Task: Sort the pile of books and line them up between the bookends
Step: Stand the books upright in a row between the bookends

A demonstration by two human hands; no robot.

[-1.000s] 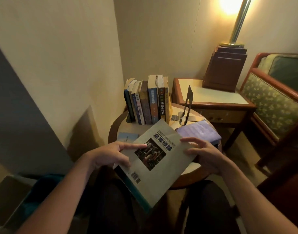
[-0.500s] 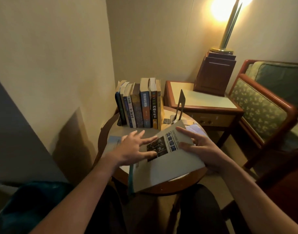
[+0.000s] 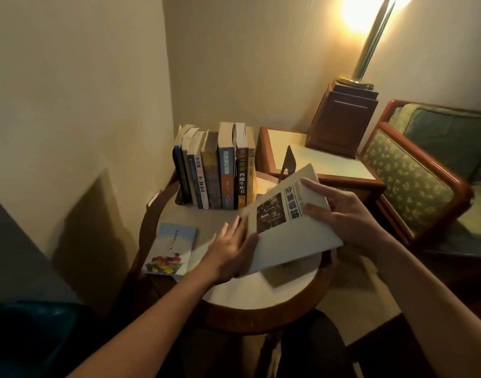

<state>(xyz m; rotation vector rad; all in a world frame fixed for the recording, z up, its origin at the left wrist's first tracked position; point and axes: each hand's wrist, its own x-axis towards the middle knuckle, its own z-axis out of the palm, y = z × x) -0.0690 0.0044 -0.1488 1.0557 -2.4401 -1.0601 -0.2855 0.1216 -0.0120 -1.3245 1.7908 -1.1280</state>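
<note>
At centre frame, a large pale book (image 3: 285,227) tilts above a round table (image 3: 261,293). Right hand (image 3: 343,214) grips its right edge, fingers curled over the cover; left hand (image 3: 231,249) lies flat and open against its left edge. Behind, a row of upright books (image 3: 217,170) stands left of a dark bookend (image 3: 288,165). A small colourful book (image 3: 170,248) lies flat at lower left.
</note>
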